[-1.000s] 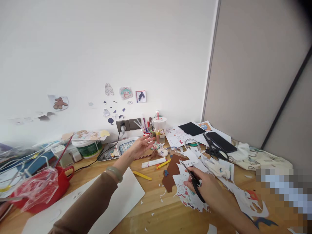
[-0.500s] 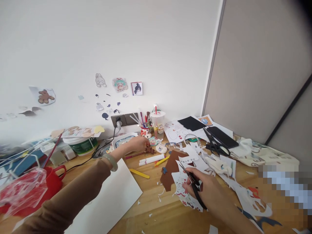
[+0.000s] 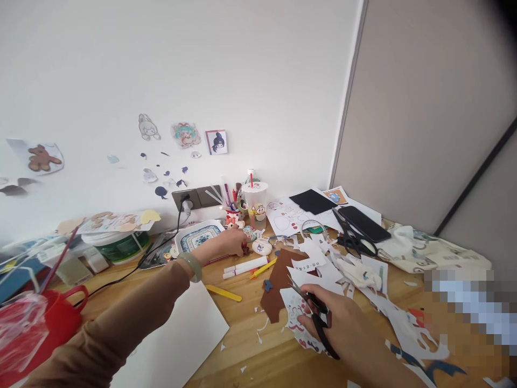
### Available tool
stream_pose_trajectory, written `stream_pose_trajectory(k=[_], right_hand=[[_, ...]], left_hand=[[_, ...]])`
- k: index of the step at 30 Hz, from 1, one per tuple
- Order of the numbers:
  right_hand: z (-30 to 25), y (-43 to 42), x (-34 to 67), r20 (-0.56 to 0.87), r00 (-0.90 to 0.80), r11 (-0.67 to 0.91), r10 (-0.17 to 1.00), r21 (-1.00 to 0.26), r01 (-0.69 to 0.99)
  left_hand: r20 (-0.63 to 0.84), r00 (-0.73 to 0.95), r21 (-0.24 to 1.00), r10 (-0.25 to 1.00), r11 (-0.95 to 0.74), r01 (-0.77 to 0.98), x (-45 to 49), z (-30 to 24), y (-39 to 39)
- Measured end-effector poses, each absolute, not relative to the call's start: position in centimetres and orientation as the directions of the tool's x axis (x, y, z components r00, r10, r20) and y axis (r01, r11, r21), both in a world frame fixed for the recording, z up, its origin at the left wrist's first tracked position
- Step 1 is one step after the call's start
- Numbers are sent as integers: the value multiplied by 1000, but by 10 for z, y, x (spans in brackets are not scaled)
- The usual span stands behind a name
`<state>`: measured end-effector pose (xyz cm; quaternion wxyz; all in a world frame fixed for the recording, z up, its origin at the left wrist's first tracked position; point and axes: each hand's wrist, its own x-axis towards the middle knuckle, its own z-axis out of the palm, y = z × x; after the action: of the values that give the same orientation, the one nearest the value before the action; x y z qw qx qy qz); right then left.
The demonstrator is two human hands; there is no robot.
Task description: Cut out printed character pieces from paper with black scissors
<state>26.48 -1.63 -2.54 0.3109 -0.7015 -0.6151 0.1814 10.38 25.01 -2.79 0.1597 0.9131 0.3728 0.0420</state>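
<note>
Left hand point(image 3: 224, 245) stretched across worktop point(image 3: 274, 361), fingers curled, tips touching brown cutout point(image 3: 245, 250), grip unclear; right hand point(image 3: 347, 326) fingers closed through black scissors point(image 3: 317, 312), blades over printed paper point(image 3: 293, 313) ahead of fingertips

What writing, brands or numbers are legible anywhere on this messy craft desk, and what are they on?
No text here can be read.
White paper strip beyond the scissors in the right hand: dark print, too small.
Green-banded tub: label blurred.
Cartoon cup: a picture, no legible words.
</note>
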Motion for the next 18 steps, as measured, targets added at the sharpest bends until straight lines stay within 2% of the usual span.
stream_pose_trajectory(k=[4, 8, 13, 18], right_hand=[[-18, -17, 261, 103, 196, -86, 975, -640, 764], [-15, -17, 260, 85, 174, -79, 981, -643, 762], [-17, -17, 262, 83, 151, -66, 985, -630, 773], [-20, -18, 263, 104, 153, -52, 983, -642, 765]], left_hand=[[-209, 769, 124, 605, -763, 634, 101, -29, 254], [-284, 777, 6, 561, -810, 587, 100, -29, 257], [-311, 789, -63, 530, -840, 539, 103, -28, 257], [-243, 803, -109, 545, -837, 536, 103, -26, 250]])
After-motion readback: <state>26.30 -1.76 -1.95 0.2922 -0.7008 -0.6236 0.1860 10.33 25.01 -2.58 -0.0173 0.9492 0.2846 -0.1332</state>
